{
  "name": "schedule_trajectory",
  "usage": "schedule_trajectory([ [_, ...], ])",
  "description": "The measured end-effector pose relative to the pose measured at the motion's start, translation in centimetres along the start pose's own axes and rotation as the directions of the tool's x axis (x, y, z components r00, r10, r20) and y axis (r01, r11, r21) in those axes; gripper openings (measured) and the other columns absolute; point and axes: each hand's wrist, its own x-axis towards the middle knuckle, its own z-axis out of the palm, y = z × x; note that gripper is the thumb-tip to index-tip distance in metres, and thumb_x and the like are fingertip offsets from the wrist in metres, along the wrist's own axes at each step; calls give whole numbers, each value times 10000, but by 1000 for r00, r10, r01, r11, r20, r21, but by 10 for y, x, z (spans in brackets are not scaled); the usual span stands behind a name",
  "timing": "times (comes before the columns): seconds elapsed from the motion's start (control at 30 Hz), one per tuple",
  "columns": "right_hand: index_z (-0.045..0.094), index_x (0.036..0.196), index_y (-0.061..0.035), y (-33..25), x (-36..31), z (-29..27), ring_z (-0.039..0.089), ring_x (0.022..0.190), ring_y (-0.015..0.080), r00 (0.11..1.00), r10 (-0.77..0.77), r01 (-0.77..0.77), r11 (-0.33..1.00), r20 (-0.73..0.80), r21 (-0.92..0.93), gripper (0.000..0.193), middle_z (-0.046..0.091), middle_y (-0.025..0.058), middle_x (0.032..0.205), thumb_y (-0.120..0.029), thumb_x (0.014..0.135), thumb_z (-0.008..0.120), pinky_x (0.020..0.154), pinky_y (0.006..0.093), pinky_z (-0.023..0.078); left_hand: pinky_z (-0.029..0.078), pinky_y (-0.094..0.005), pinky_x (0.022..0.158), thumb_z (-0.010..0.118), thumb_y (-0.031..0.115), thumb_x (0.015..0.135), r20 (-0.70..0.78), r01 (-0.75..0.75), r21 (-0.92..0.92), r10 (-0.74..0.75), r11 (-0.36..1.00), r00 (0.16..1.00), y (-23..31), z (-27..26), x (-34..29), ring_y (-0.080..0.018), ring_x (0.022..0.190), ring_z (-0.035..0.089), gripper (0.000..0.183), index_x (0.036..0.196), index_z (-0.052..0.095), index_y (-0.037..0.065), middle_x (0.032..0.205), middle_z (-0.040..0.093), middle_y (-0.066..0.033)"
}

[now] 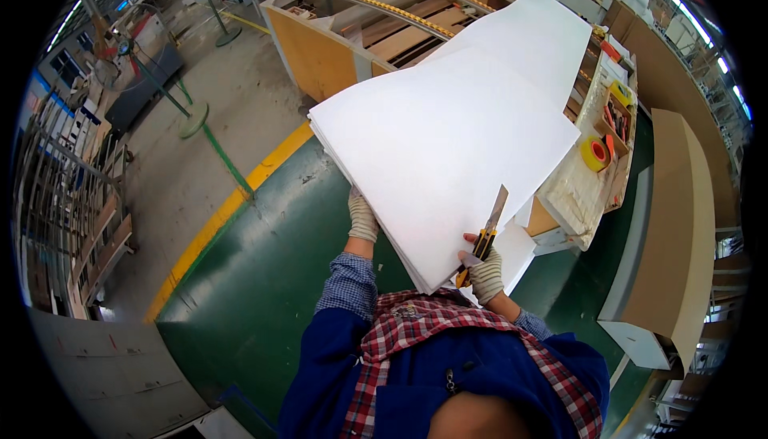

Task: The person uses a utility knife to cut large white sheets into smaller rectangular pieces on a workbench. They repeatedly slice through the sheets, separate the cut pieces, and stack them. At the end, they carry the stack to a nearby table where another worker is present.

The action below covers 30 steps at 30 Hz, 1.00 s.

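A stack of large white sheets slants across the middle, its near corner close to my red checked apron. At the stack's left edge, my left hand, in a knitted work glove, is closed on the sheets; some of its fingers are hidden beneath them. My right hand, gloved with bare fingertips, is closed around a black and yellow utility knife. The knife's long blade is out and points up and away over the sheets. Another white sheet shows below the right hand.
Behind the sheets stands a wooden frame with slats and yellow-edged curved rails. To the right, a narrow bench bears a yellow tape roll and a toolbox. Brown panels stand further right. Metal racking is far left.
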Motion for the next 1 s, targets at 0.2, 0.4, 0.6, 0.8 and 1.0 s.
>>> schedule_trajectory([
  [0.2,559,1000,-28,10,5,-2,503,588,87,1000,1,0,999,19,-33,315,550,10,727,5,690,611,536,210,427,403,-412,867,395,589,801,118,93,-260,-64,961,991,29,19,-23,-292,1055,445,738,1261,313,18,1208,422,-162],
  [0.4,529,1043,-26,15,6,-9,525,605,105,992,72,-65,996,105,-68,363,542,26,776,-3,693,620,546,233,455,486,-396,745,571,304,777,11,40,95,-41,995,999,23,7,-14,-297,901,541,512,1139,412,-21,1035,517,-174],
  [0.6,517,1008,-47,-49,24,-46,547,508,121,833,455,-260,825,316,-502,325,575,52,722,-94,720,660,425,231,444,514,-404,661,581,139,720,-10,137,-93,-138,986,990,26,-5,-27,-301,766,574,398,1050,453,-42,911,552,-180],
  [0.8,388,1068,-9,-121,103,36,564,776,363,925,10,327,494,381,-806,427,560,232,824,-226,730,533,699,386,445,480,-413,731,562,192,721,-25,147,-16,-148,989,989,4,-34,-23,-304,836,543,427,1077,431,-3,959,531,-171],
  [1.0,449,1124,-73,-87,260,135,553,871,375,871,-255,489,359,420,-795,376,566,227,945,-115,752,484,745,408,455,498,-373,611,575,182,731,-88,174,-25,-176,984,980,8,-22,-32,-261,703,564,255,898,483,13,829,555,-140],
])
